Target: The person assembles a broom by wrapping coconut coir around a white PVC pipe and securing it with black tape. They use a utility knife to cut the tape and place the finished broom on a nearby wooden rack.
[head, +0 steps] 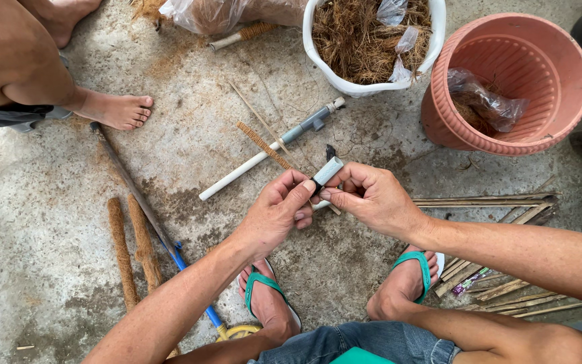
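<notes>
On a stained concrete floor (pixel 55 216), beside a fibre-filled white bucket (pixel 318 57) and a pink pot (pixel 506 81), the left hand (pixel 274 212) and right hand (pixel 372 199) both pinch a small white tube (pixel 328 171).

Clear plastic bags (pixel 485 102) in pots (pixel 560 128)

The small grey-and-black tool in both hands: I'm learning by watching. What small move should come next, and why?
Probably steady the grey-and-black tool before working it: left hand and right hand pinch it only at the fingertips, above the floor, its black end between the left hand's fingers.
</notes>
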